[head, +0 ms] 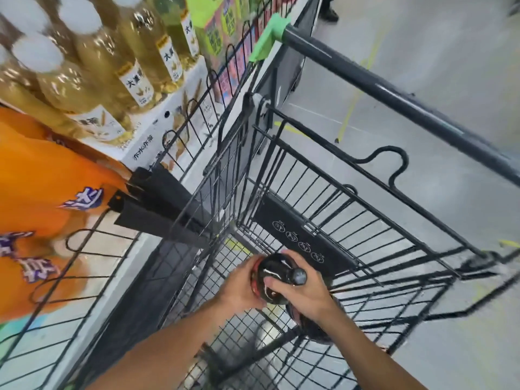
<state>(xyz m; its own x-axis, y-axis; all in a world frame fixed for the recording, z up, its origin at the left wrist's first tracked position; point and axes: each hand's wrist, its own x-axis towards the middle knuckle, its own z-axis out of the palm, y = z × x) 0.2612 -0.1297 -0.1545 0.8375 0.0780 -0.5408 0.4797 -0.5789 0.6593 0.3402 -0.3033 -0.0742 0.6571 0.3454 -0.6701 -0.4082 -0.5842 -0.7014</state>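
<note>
Two-hand grip, both clamped on dark bottle (271, 270). Left hand (239, 287) wraps its side; right hand (305, 298) curls over the shoulder, thumb just short of the cap (300, 276). Bottle sits inside the cart (242, 153), above its wire floor, near the black seat flap (295, 235). Left of cart: yellow tea bottles (112, 60) on a white carton (157, 136), orange pack (42, 192). Cart's grey handle (380, 88) is on the far side.
</note>
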